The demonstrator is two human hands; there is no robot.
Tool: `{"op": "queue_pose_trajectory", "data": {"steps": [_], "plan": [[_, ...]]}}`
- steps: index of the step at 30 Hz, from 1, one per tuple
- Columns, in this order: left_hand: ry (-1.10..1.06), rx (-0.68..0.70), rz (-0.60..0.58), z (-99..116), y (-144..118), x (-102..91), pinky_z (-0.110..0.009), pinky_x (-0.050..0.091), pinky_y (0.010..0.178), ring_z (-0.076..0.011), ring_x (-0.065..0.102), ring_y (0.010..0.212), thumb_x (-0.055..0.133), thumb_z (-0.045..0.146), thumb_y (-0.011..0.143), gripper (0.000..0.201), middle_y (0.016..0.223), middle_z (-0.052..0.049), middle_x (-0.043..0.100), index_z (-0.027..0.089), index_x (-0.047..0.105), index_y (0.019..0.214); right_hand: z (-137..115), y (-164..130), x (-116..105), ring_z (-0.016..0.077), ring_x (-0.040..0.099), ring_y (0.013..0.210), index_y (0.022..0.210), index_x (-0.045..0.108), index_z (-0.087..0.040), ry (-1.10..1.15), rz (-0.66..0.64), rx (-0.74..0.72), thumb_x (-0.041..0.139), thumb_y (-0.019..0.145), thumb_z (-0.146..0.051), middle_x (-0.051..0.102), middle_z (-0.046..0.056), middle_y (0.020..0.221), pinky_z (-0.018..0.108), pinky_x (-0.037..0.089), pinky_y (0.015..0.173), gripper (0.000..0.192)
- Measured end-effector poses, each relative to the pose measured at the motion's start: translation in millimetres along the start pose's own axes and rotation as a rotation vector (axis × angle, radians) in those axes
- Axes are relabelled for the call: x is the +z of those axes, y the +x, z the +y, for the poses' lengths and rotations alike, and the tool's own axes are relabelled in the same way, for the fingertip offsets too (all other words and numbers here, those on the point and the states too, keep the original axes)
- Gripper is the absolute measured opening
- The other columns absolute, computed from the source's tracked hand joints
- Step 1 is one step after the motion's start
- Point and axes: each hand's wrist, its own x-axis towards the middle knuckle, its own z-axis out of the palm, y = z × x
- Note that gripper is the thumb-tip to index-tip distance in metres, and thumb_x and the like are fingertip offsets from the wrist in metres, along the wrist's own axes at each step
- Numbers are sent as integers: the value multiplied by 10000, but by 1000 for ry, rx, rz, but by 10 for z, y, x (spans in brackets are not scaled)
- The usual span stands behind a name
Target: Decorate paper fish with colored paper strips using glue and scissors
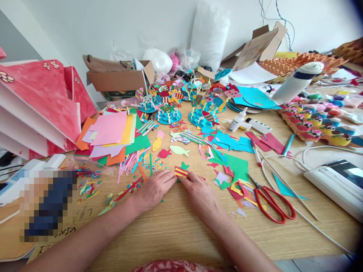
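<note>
Low over the near table, my two hands meet at a small red and yellow striped paper piece [181,172] with a bit of green beside it. The fingers of my left hand [159,186] are closed together at its left end. My right hand [200,190] closes on its right end, hiding part of its outline. Just beyond lie paper fish: a pale green fish [179,150], a red fish [163,153] and a yellow fish [157,144]. Green paper offcuts [234,166] are to the right of my right hand.
Red-handled scissors [273,206] lie at right, near a white cable and a white device [336,185]. Stacked coloured paper [109,130] is at left. Farther back are blue-based fish models [168,116], a glue bottle [237,120] and a cardboard box [119,81].
</note>
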Motion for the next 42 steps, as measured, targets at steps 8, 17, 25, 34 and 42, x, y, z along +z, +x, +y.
{"op": "queue_pose_trajectory", "data": {"steps": [8, 17, 25, 34, 42], "plan": [[46, 8, -1, 24, 0, -5, -338, 400, 937, -172, 441, 1096, 350, 151, 869, 274, 1105, -90, 546, 111, 497, 1097, 45, 0, 3, 123, 551, 753, 1097, 494, -264, 57, 0, 30, 325, 763, -49, 529, 33, 970, 207, 343, 557, 432], [43, 23, -14, 15, -23, -2, -338, 387, 948, -178, 425, 1117, 334, 162, 877, 295, 1134, -100, 529, 98, 465, 1134, 41, 38, -42, 130, 563, 753, 1091, 500, -288, 39, -51, 25, 325, 774, -58, 513, 27, 938, 210, 317, 551, 429], [35, 21, -2, 10, -22, -11, -340, 389, 944, -174, 443, 1101, 322, 172, 883, 286, 1119, -86, 541, 118, 480, 1114, 33, 41, -37, 132, 560, 770, 1136, 472, -304, 46, -37, 57, 317, 775, -60, 516, 34, 961, 211, 320, 554, 462], [-4, -6, -13, -13, -11, -6, -329, 389, 939, -155, 447, 1098, 324, 163, 882, 289, 1155, -73, 518, 150, 458, 1138, 67, 44, -70, 127, 571, 766, 1151, 482, -291, 101, -64, 71, 314, 760, -61, 534, 34, 996, 211, 331, 555, 484], [29, -29, -35, 29, 73, -44, -340, 424, 882, -172, 490, 1039, 334, 131, 869, 257, 1085, -87, 556, 135, 509, 1057, 55, 13, -44, 133, 564, 774, 1058, 539, -250, 81, -37, 36, 318, 755, -36, 537, 41, 982, 212, 350, 604, 431]]}}
